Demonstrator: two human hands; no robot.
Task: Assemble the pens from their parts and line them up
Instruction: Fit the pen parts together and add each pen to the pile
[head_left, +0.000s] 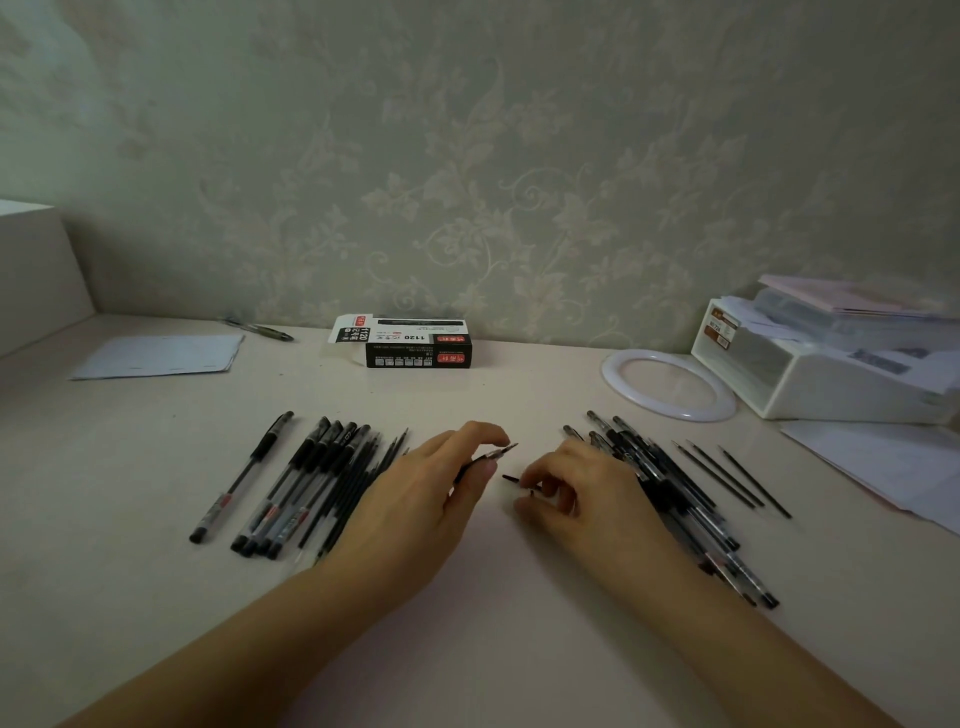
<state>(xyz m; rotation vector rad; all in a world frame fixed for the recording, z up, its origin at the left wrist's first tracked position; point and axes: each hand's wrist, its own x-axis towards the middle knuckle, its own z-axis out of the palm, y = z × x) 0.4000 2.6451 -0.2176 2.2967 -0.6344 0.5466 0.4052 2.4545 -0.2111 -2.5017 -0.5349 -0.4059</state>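
Left hand (431, 483) pinches a pen barrel (488, 458); right hand (582, 486) grips a dark refill (514, 479) just beside it, above the worktop (493, 597).

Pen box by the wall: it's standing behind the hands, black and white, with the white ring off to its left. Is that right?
Not quite. In the head view the white ring lies to the right of the pen box, beside the white storage bin. The rest holds: black and white box, behind the hands.

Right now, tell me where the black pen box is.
The black pen box lies at the desk's far edge against the wall, centre of the head view, between the paper sheet and white ring.
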